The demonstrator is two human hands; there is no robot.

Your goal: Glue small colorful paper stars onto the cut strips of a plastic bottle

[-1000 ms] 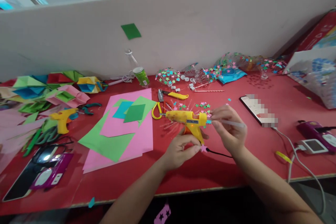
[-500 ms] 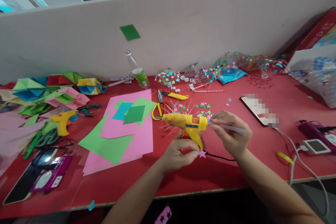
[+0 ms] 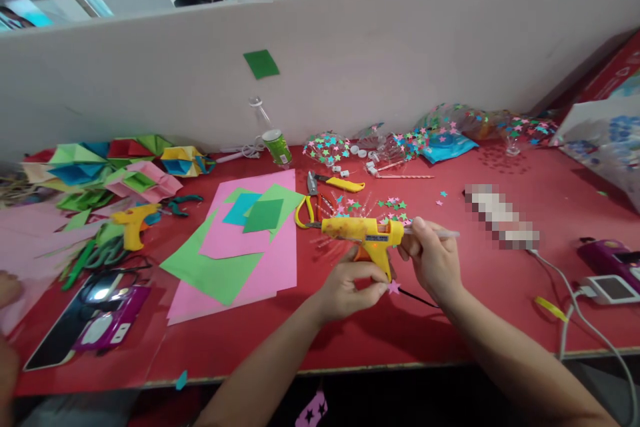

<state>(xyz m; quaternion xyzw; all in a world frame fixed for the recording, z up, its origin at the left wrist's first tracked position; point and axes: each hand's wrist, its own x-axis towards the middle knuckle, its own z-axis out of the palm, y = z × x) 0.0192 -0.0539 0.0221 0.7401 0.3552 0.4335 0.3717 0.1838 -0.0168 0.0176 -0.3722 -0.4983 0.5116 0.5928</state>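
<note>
My left hand [image 3: 353, 288] is closed round the handle of a yellow glue gun [image 3: 350, 229], whose nozzle points left. A pink star [image 3: 394, 287] shows at the fingertips of that hand, by the bottom of the handle. My right hand [image 3: 436, 260] pinches a whitish glue stick [image 3: 448, 234] at the back of the gun; its front end is at the rear opening. How far it reaches inside, I cannot see. A black cord [image 3: 417, 297] runs from the handle to the right. Behind the gun lie loose coloured stars [image 3: 393, 203] and yellow-handled pliers [image 3: 305, 212].
Pink and green paper sheets [image 3: 220, 273] lie left of my hands. Farther left are folded paper shapes [image 3: 80, 163], a second yellow glue gun [image 3: 134, 223], scissors [image 3: 107, 253] and another person's hand [image 3: 9, 288]. A bottle [image 3: 275, 143], a utility knife [image 3: 345, 184] and a cabled phone [image 3: 500, 213] are beyond.
My right hand has moved left towards the gun along with the glue stick, and less stick shows between the hand and the gun. Another person's hand has appeared at the left edge.
</note>
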